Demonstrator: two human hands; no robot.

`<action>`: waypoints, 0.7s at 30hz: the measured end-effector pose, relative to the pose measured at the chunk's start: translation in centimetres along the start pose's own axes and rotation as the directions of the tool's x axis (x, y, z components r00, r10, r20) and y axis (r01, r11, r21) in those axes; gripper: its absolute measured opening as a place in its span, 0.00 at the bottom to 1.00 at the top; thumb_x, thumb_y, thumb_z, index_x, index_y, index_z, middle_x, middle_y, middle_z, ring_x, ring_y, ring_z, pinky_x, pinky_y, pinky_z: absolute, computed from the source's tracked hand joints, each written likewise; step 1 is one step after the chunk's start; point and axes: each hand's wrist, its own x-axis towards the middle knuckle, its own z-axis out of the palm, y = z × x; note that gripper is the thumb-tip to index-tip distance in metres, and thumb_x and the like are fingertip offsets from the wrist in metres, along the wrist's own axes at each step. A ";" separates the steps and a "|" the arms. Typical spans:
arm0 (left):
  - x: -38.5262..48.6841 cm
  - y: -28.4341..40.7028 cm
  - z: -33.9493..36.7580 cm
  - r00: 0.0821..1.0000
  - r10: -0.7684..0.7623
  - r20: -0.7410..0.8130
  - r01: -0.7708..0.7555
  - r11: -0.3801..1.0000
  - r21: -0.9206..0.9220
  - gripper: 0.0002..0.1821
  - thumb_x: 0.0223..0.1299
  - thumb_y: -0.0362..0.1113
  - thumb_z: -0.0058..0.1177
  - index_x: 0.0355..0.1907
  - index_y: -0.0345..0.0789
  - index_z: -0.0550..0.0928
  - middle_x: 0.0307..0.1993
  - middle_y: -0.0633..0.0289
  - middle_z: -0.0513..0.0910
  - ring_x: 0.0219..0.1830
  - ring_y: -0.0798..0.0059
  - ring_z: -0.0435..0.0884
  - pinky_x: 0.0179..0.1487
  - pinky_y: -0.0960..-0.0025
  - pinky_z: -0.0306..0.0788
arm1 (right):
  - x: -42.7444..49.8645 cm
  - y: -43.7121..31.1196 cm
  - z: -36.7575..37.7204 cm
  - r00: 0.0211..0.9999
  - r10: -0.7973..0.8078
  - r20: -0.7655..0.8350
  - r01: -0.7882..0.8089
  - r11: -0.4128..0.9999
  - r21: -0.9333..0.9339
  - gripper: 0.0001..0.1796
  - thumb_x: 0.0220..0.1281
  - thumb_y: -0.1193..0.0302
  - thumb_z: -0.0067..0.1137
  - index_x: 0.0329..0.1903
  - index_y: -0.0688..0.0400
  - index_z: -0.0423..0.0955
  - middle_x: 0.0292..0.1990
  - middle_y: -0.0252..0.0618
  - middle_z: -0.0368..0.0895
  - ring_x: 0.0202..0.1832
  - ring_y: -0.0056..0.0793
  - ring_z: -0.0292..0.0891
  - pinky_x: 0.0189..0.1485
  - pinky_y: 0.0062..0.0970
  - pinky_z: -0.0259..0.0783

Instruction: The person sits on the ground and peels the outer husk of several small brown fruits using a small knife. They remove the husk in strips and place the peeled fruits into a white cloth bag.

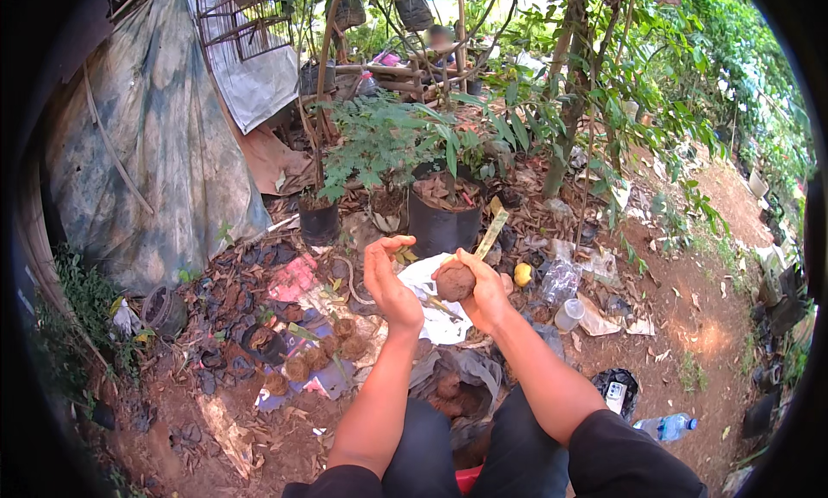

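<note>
My right hand (482, 288) holds a round ball of brown soil (455, 283) against its palm. To its left, my left hand (391, 284) is raised and apart from the ball, with nothing in it. Beneath both hands lies a white plastic bag (446, 330) with a thin pointed tool (445, 308) on it. Between my knees stands a dark plastic bag (420, 375) that contains brown soil (449, 388). Several fibrous brown balls (317, 357) rest on a sheet to the left.
Black planter bags with plants (444, 220) stand ahead. Right of my hands are a yellow fruit (522, 274) and a clear plastic cup (569, 315). A phone (615, 396) and water bottle (666, 427) lie by my right arm. A tarpaulin (155, 142) hangs left; a person (441, 45) is behind.
</note>
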 end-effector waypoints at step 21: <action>-4.2 2.1 3.2 0.798 -0.093 0.595 -0.121 0.943 0.310 0.39 0.62 0.45 0.68 0.72 0.29 0.73 0.71 0.43 0.74 0.74 0.46 0.72 0.76 0.53 0.64 | -1.6 -0.9 1.7 0.989 -0.078 -0.127 0.126 0.895 0.427 0.35 0.76 0.34 0.46 0.57 0.53 0.75 0.56 0.49 0.84 0.54 0.38 0.83 0.57 0.41 0.81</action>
